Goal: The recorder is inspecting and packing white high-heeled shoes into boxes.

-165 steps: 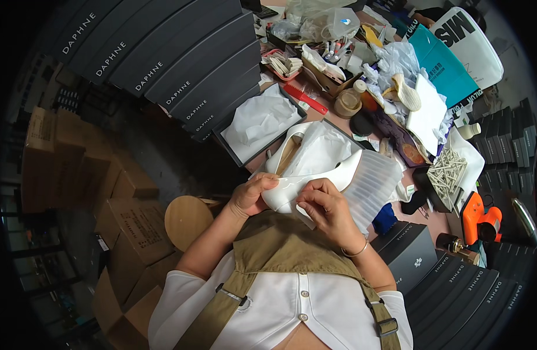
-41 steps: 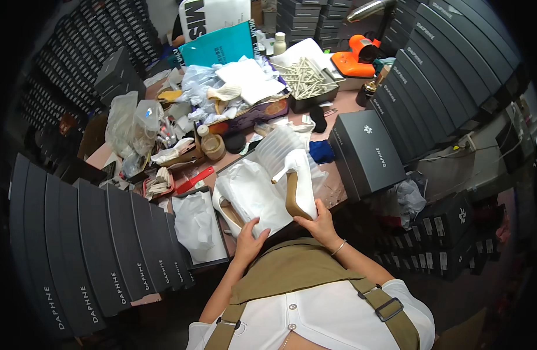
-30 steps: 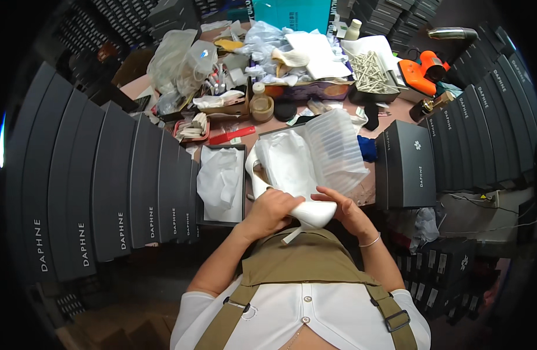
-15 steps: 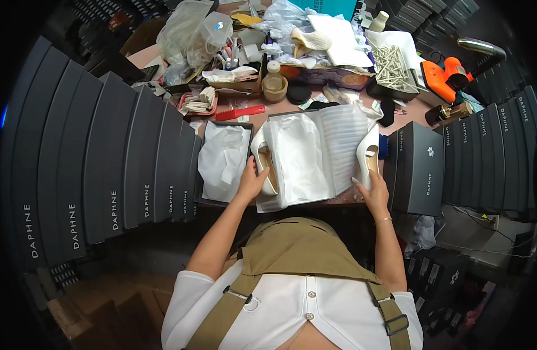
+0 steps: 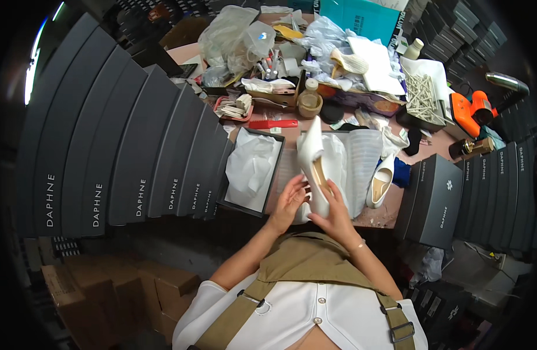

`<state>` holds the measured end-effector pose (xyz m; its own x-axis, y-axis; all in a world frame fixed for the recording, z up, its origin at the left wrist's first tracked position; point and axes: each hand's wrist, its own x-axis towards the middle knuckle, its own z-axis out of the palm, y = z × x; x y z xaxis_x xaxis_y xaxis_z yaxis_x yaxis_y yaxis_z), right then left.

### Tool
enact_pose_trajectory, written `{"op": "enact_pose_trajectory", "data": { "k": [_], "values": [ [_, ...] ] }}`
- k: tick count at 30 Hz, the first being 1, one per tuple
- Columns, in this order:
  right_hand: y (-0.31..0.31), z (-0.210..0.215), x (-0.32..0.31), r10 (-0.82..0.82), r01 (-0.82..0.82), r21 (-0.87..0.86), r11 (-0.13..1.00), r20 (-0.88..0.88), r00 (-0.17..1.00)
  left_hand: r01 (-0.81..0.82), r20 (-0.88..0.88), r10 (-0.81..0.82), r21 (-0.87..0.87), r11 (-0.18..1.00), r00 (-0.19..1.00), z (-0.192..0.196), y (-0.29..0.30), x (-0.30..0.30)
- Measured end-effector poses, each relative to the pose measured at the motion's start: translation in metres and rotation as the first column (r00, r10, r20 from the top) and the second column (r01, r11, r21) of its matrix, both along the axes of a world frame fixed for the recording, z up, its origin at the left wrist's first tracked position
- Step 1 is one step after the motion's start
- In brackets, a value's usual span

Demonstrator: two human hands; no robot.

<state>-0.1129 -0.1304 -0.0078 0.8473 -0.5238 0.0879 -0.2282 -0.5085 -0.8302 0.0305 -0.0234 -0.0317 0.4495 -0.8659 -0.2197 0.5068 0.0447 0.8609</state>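
A white pointed-toe pump (image 5: 311, 144) is raised between my hands over the tissue-lined box, its toe pointing away from me. My right hand (image 5: 337, 211) grips it around the heel end. At the left side of the heel, my left hand (image 5: 289, 202) has its fingers curled against the shoe. The matching white pump (image 5: 381, 184) stands apart on the table to the right. White tissue paper (image 5: 337, 157) and a ribbed translucent wrapping sheet (image 5: 363, 166) lie beneath and beside the held shoe.
A dark box lid with tissue (image 5: 252, 166) lies on the left. Dark shoe boxes (image 5: 128, 157) line the left side, and more boxes (image 5: 430, 198) the right. Beyond are a red comb (image 5: 272, 123), a jar (image 5: 310, 100), a box of white sticks (image 5: 421, 93) and an orange tool (image 5: 467, 114).
The left pump has been lifted and brought to the middle. My right hand let go of the other pump, leaving it on the table, and joined my left. The view has shifted.
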Motion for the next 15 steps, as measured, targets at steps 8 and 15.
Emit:
{"op": "enact_pose_trajectory", "data": {
  "k": [8,15],
  "values": [
    [-0.012,0.016,-0.055,0.047,-0.006,0.373,0.928,-0.101,0.994,-0.302,0.666,-0.736,0.732,0.611,0.125,-0.055,-0.063,0.178],
    [-0.014,0.053,-0.084,-0.118,-0.101,0.946,0.308,0.143,0.983,0.065,0.769,-0.520,0.537,0.841,0.373,0.025,-0.046,0.148]
  ]
}}
